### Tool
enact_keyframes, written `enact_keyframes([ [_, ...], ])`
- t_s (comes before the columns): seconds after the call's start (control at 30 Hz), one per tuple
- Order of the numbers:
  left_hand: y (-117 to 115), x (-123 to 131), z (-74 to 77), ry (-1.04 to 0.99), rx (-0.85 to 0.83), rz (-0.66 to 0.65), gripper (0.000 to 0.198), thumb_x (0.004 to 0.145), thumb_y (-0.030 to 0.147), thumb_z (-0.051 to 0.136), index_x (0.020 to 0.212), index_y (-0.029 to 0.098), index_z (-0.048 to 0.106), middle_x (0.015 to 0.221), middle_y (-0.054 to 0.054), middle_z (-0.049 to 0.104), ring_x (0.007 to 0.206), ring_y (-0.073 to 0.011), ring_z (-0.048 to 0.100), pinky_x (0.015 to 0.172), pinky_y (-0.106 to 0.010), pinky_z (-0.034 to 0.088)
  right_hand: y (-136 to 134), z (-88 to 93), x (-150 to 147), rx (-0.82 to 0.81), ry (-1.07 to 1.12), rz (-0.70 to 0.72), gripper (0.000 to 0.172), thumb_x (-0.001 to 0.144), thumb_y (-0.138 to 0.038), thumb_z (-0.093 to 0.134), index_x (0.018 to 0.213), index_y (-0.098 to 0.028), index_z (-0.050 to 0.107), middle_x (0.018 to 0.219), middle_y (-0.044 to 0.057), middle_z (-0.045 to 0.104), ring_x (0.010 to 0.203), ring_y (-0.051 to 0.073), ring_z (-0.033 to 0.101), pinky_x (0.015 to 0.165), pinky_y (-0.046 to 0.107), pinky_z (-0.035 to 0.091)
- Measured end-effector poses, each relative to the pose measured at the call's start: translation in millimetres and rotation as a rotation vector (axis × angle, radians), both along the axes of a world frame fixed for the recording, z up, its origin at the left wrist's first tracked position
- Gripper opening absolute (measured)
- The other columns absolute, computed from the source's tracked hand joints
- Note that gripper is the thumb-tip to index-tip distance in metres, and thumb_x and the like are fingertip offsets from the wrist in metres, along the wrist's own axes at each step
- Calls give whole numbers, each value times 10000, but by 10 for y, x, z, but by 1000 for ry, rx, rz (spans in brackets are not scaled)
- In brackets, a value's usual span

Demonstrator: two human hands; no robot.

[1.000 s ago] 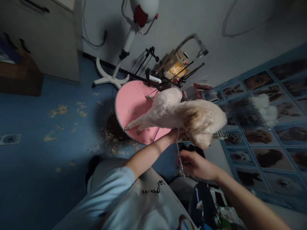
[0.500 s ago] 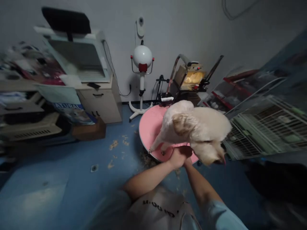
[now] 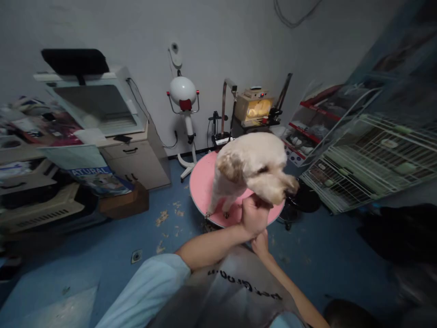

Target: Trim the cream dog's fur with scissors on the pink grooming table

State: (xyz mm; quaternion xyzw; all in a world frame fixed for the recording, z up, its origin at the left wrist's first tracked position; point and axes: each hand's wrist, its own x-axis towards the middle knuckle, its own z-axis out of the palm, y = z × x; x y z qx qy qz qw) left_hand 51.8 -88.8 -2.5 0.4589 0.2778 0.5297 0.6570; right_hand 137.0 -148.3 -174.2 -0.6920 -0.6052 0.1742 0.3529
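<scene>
A cream-coloured dog (image 3: 264, 152) with tan ears is on a round pink grooming table (image 3: 200, 182), its head turned to the right. My left hand (image 3: 255, 215) is closed under the dog's chin, and its curled fingers touch the fur of the lower jaw. Below it, close to my body and the table's near edge, is my right hand (image 3: 261, 242). Its fingers look curled, but my left wrist partly covers them, and whatever they hold is hidden. Both front paws of the dog rest near the table's left front edge.
Behind the table stand a white dryer on a stand (image 3: 183, 92) and a lit cabinet (image 3: 257, 109). Wire cages (image 3: 372, 159) and a black stool (image 3: 305, 198) are at right. Clipped hair (image 3: 162, 217) lies on the blue floor. A drawer cabinet (image 3: 136, 161) stands at left.
The dog's head has risen and turned from hanging low over the edge to facing right. My left hand has moved up with the chin; my right hand is now lower and nearer my body.
</scene>
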Motion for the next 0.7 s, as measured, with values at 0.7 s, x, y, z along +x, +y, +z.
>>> enact_keyframes([
  [0.7, 530, -877, 877, 243, 34, 25, 263, 753, 366, 748, 782, 130, 635, 847, -52, 716, 430, -13, 433, 364, -137, 259, 736, 120, -589, 416, -238, -48, 437, 883, -172, 409, 1243, -79, 638, 700, 57, 674, 697, 180, 583, 797, 338, 316],
])
